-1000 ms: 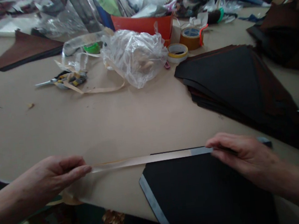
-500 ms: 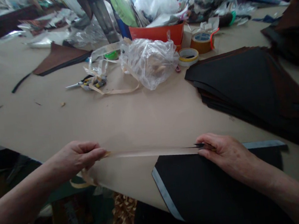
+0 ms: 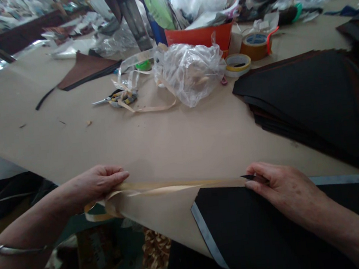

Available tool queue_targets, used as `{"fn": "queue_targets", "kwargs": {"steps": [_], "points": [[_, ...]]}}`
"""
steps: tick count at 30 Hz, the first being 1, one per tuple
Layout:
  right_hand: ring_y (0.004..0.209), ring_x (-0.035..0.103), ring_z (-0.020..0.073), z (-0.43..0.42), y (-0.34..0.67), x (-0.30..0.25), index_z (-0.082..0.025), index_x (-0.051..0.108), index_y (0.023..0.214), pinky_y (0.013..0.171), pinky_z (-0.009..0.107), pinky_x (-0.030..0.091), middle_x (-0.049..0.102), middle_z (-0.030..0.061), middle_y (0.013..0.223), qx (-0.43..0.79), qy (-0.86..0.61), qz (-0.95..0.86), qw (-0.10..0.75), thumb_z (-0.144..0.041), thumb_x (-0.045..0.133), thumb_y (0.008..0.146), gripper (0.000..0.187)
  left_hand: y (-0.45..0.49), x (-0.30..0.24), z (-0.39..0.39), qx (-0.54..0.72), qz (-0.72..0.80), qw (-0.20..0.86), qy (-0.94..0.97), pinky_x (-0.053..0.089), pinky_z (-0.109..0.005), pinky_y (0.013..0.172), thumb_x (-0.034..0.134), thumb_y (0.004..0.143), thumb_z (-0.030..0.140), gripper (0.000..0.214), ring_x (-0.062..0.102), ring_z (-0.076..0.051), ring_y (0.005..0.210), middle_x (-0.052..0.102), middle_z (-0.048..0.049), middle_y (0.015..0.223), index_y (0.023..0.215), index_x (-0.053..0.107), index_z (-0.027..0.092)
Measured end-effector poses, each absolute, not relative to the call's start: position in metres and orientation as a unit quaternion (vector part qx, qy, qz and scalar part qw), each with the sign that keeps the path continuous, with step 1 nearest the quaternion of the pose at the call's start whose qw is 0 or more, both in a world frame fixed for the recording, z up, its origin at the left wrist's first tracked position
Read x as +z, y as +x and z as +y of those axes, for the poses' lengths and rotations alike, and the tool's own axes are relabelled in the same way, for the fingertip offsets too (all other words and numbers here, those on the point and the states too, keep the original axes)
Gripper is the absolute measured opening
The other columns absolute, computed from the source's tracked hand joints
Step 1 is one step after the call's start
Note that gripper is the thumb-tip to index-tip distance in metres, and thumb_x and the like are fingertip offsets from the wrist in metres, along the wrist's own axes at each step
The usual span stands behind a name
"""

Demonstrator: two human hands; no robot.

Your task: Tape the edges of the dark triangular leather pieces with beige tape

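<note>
My left hand pinches one end of a long tan backing strip that curls in a loop below the fingers. The strip runs right to the top left corner of a black sheet edged with grey tape, which lies at the table's near edge. My right hand rests on that sheet, its fingers closed over the corner where the strip leaves the grey tape.
A stack of black and brown sheets lies at the right. Behind are a crumpled plastic bag, two tape rolls, an orange tub, scissors and a brown sheet. Brown paper covers the table.
The tan strip has peeled further off the black sheet's top edge, baring the grey tape to the right of my right hand. The strip now hangs slack and looped at my left hand.
</note>
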State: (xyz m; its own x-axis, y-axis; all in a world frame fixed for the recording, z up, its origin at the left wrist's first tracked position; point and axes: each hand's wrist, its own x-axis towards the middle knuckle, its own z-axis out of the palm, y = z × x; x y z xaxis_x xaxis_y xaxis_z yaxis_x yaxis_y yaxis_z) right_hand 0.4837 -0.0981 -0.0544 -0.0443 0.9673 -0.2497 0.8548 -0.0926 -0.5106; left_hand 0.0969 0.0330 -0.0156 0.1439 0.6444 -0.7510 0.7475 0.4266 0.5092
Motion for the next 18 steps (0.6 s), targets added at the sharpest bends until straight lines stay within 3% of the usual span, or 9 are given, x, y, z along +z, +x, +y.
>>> {"fn": "queue_targets", "kwargs": {"steps": [5, 10, 18], "points": [[0.067, 0.060, 0.0162, -0.096, 0.485, -0.055, -0.025, 0.064, 0.090, 0.060, 0.028, 0.042, 0.066, -0.0008, 0.077, 0.292, -0.678, -0.664, 0.119, -0.031, 0.054, 0.086, 0.012, 0.085, -0.006, 0.035, -0.108, 0.668, 0.465, 0.571, 0.023, -0.020, 0.050, 0.048, 0.083, 0.039, 0.031, 0.033, -0.008, 0.045, 0.039, 0.0068, 0.046, 0.061, 0.044, 0.018], [0.066, 0.059, 0.0180, -0.093, 0.483, -0.052, -0.025, 0.063, 0.088, 0.059, 0.029, 0.040, 0.065, -0.0007, 0.074, 0.283, -0.692, -0.658, 0.085, -0.033, 0.053, 0.086, 0.013, 0.052, -0.003, 0.040, -0.135, 0.703, 0.390, 0.579, 0.029, -0.020, 0.053, 0.046, 0.083, 0.044, 0.032, 0.037, -0.010, 0.048, 0.040, 0.0062, 0.048, 0.065, 0.047, 0.017], [0.065, 0.060, 0.0184, -0.095, 0.482, -0.054, -0.025, 0.062, 0.087, 0.058, 0.030, 0.041, 0.065, -0.0006, 0.074, 0.271, -0.697, -0.659, 0.084, -0.034, 0.055, 0.084, 0.012, -0.041, -0.003, 0.048, -0.232, 0.793, 0.205, 0.525, 0.024, -0.020, 0.051, 0.045, 0.079, 0.043, 0.032, 0.042, -0.012, 0.046, 0.043, 0.0065, 0.039, 0.062, 0.052, 0.018]]}}
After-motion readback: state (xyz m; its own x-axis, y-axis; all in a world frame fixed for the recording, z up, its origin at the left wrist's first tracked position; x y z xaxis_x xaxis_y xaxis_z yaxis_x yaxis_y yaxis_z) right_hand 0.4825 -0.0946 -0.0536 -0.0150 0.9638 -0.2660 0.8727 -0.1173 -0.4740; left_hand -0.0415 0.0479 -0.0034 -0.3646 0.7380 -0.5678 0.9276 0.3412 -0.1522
